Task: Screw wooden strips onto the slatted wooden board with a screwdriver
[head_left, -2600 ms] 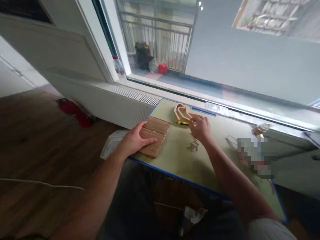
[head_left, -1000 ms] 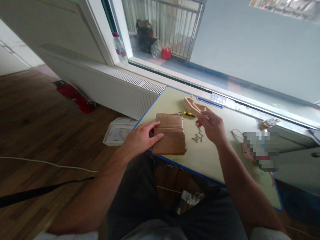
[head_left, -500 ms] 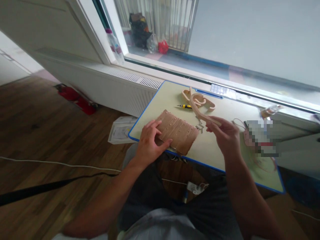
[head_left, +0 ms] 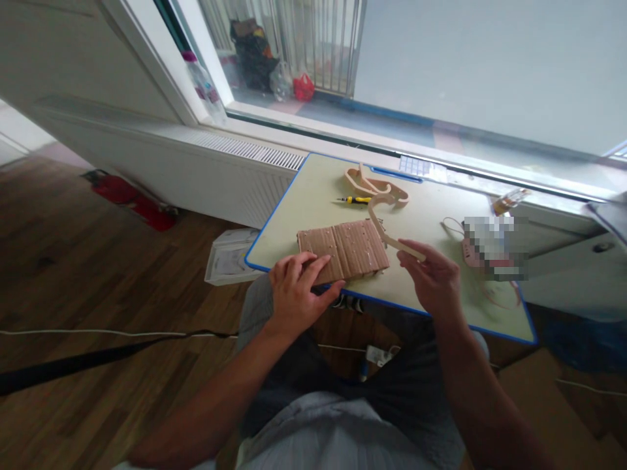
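My left hand (head_left: 298,287) lies on the left near corner of a piece of corrugated cardboard (head_left: 360,248), fingers spread over its top and thumb along the near edge. Small shiny dots, perhaps nails or pins, mark the cardboard in rows. My right hand (head_left: 434,274) is closed on the straight end of a pale, curved wooden strip (head_left: 383,228). The strip's hooked end reaches up and left, past the cardboard's right side. Similar curved wooden strips (head_left: 375,183) lie farther back on the table. A yellow-and-black screwdriver (head_left: 356,200) lies just in front of them.
The table (head_left: 279,245) has a blue rim and stands against the window sill. A pink object, partly blurred out (head_left: 470,253), sits at its right with a cable. A white tray (head_left: 228,261) is at lower left, a radiator (head_left: 235,176) behind. Cables cross the floor.
The cardboard has turned counterclockwise, and my left fingers now lie farther over its top. My right hand has lowered the wooden strip toward the cardboard's right side. The view has shifted slightly.
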Demonstrator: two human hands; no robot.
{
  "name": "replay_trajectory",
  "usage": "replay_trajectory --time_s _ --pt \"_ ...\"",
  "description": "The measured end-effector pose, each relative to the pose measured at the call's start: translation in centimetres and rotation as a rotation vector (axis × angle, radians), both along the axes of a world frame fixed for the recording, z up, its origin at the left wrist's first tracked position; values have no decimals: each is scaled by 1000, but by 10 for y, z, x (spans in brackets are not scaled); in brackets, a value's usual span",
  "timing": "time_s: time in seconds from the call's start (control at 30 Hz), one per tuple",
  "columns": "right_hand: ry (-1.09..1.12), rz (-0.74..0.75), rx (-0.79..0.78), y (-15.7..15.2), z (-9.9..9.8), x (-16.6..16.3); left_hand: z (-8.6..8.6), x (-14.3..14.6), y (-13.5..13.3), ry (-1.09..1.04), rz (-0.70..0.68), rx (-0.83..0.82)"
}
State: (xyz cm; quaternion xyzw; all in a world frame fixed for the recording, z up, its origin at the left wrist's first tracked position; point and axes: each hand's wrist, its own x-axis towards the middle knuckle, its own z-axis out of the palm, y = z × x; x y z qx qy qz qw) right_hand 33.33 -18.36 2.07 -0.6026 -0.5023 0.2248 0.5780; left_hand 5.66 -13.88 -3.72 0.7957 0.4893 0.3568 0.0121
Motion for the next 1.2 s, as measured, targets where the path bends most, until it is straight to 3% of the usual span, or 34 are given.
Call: replay_trajectory --time_s 0.13,0.4,0.63,0.77,0.87,1.03,1.13,1.2 --pt "-208 -59 24 -15 0 -6 1 7 -5 -22 6 -41" --pt "-449 -35 71 -24 13 -25 8 27 -2 -49 -45 -115" --pt "-373 35 54 -8 14 -10 7 33 6 -28 -44 -107" --pt "-203 91 19 15 15 9 5 21 20 -95 -119 -55" --pt "-192 162 0 30 17 16 9 9 34 -193 -149 -20" --pt "-239 203 -67 33 17 3 24 -1 52 -338 -54 -321" --pt "-276 221 -61 25 15 -11 29 -13 58 -341 -127 -404" --pt "-326 231 -32 19 13 -17 29 -23 62 -294 -259 -439"
